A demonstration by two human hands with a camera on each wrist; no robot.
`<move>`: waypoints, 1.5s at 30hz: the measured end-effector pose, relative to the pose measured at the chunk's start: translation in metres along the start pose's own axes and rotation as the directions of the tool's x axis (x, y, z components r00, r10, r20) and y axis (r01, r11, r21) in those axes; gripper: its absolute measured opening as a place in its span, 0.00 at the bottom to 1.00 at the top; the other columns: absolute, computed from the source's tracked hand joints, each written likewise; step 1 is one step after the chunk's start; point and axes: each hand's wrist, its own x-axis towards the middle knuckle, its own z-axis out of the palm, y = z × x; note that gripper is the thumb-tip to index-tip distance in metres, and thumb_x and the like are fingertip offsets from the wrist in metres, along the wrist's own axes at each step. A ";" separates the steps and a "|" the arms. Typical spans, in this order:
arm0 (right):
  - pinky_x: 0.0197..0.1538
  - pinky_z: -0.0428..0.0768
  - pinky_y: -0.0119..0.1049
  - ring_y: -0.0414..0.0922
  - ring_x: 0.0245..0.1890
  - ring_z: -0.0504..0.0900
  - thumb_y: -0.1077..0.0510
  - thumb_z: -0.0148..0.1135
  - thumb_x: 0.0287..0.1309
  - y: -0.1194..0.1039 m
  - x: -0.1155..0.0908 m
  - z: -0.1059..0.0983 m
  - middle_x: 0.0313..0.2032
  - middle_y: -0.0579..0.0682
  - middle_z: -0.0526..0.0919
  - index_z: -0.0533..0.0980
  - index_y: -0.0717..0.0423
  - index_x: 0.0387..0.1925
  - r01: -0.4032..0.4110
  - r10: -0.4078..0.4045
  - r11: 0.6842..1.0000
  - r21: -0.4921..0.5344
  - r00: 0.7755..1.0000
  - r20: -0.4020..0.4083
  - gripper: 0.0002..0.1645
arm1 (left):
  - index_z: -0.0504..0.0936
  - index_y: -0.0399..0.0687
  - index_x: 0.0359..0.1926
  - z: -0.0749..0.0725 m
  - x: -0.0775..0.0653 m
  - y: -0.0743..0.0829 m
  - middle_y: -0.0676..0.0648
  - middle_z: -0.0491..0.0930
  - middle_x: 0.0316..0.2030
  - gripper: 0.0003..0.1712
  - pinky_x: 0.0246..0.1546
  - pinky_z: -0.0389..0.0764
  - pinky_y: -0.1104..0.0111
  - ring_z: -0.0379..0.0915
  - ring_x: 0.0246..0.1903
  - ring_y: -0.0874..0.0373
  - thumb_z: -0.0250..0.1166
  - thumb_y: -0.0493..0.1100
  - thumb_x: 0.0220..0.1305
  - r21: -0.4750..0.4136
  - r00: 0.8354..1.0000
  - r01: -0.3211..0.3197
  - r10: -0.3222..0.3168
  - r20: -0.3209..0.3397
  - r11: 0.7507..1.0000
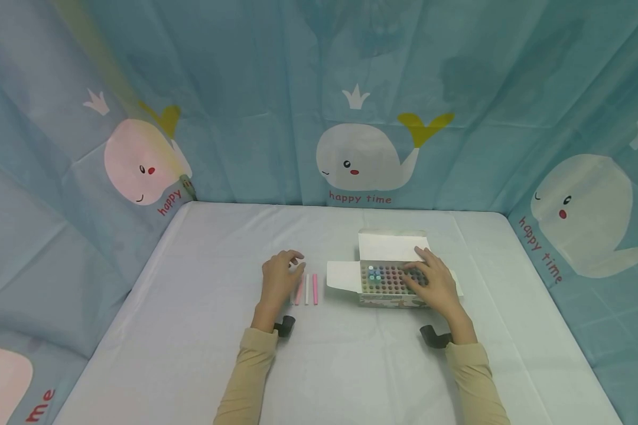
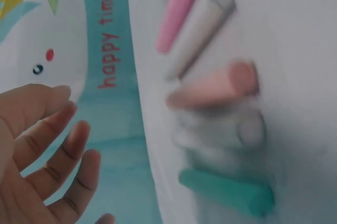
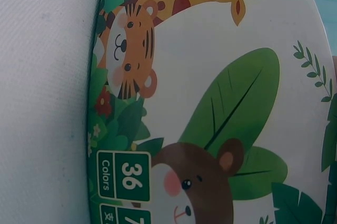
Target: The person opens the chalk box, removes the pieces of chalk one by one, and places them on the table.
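Observation:
My left hand (image 1: 282, 276) hovers over a short row of chalk sticks at the box's left, its fingers loosely bent and nothing between them. In the left wrist view a pink chalk (image 2: 181, 8), a salmon chalk (image 2: 218, 84), a green chalk (image 2: 226, 192) and two white ones lie side by side, slightly blurred. My right hand (image 1: 435, 280) is over the right part of an open cardboard box (image 1: 393, 301) filled with rows of round holes. Its thumb and index fingertips are close together at the holes; I cannot tell whether they pinch a chalk.
The box's lid (image 1: 390, 247) stands up at the back and a side flap (image 1: 343, 275) folds out left. Blue and white chalks (image 1: 374, 275) show in the left holes. Behind the white table (image 1: 351, 366) hangs a whale-print curtain (image 1: 276, 159).

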 end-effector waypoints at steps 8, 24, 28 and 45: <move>0.58 0.52 0.57 0.55 0.63 0.53 0.43 0.61 0.47 0.001 0.000 0.001 0.61 0.55 0.60 0.75 0.43 0.35 0.006 -0.007 1.000 -0.005 1.000 -0.004 0.14 | 0.78 0.57 0.37 0.008 -0.004 0.023 0.54 0.76 0.31 0.09 0.45 0.62 0.58 0.68 0.33 0.60 0.61 0.47 0.53 -0.013 0.998 -0.064 0.064 0.004 0.998; 0.58 0.52 0.57 0.57 0.62 0.54 0.44 0.62 0.46 0.003 0.001 0.002 0.61 0.55 0.61 0.75 0.43 0.34 0.019 -0.019 1.000 -0.015 1.000 -0.017 0.14 | 0.79 0.58 0.36 0.025 -0.011 0.064 0.58 0.76 0.31 0.07 0.44 0.65 0.60 0.68 0.32 0.62 0.60 0.45 0.53 -0.027 0.971 -0.233 0.234 0.054 0.972; 0.58 0.52 0.57 0.57 0.62 0.54 0.44 0.62 0.46 0.002 0.000 0.002 0.61 0.55 0.61 0.76 0.44 0.35 0.027 -0.027 1.000 -0.016 0.999 -0.019 0.15 | 0.79 0.58 0.36 0.030 -0.011 0.074 0.58 0.76 0.32 0.07 0.44 0.65 0.59 0.68 0.33 0.62 0.60 0.46 0.53 -0.024 0.953 -0.296 0.297 0.063 0.955; 0.56 0.54 0.59 0.57 0.61 0.55 0.45 0.62 0.46 0.004 -0.001 0.002 0.60 0.57 0.62 0.76 0.45 0.37 0.039 -0.039 0.999 -0.007 0.999 -0.026 0.15 | 0.79 0.65 0.37 0.057 -0.014 0.111 0.58 0.72 0.37 0.10 0.51 0.62 0.60 0.64 0.38 0.62 0.63 0.51 0.50 0.134 0.876 -0.468 0.438 0.201 0.874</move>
